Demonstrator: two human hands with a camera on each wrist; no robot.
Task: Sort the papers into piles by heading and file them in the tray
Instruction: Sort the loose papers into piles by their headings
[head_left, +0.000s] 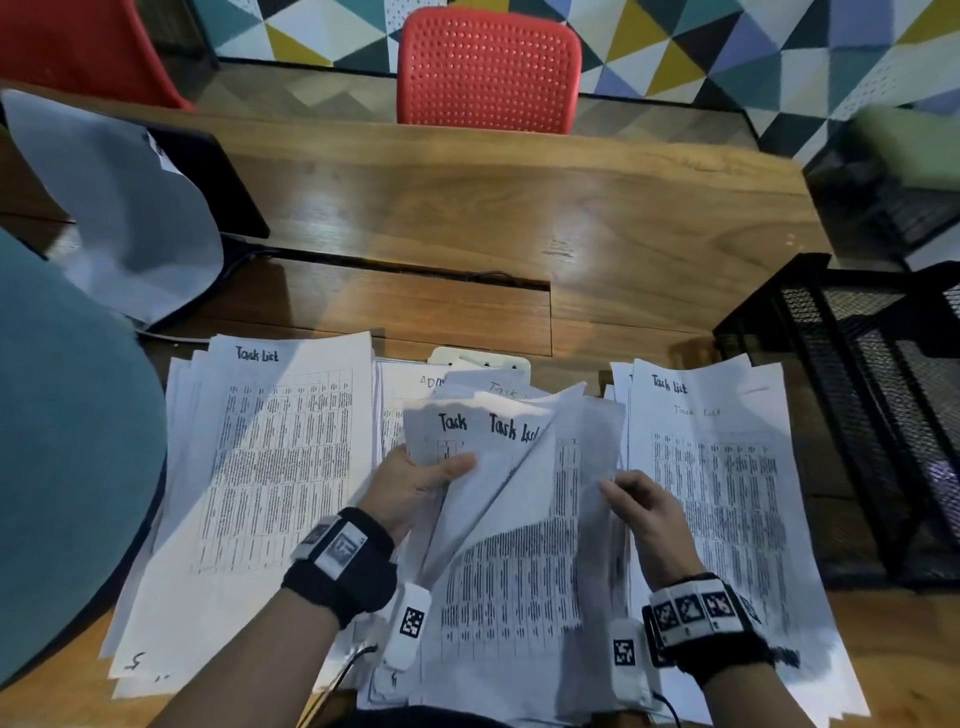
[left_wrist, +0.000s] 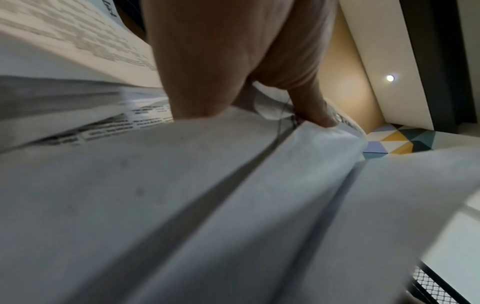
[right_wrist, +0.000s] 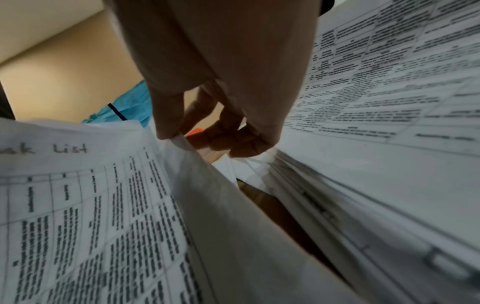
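Note:
A sheaf of printed sheets headed "Task List" (head_left: 498, 499) is held up over the table's front middle. My left hand (head_left: 421, 480) grips its left side, thumb pressed on the top sheets (left_wrist: 233, 164). My right hand (head_left: 641, 501) pinches the edge of one lifted sheet (right_wrist: 207, 185) and peels it to the right. One pile headed "Task List" (head_left: 270, 467) lies on the left, another (head_left: 722, 493) on the right. Under the held sheaf lies a further sheet (head_left: 415, 384) whose heading is partly hidden. The black mesh tray (head_left: 857, 415) stands at the right.
The wooden table (head_left: 467, 218) has a cable slot across its middle. A dark monitor draped in grey cloth (head_left: 135, 208) stands at the back left. A red chair (head_left: 488, 67) faces me across the table. A teal object (head_left: 67, 441) fills the left edge.

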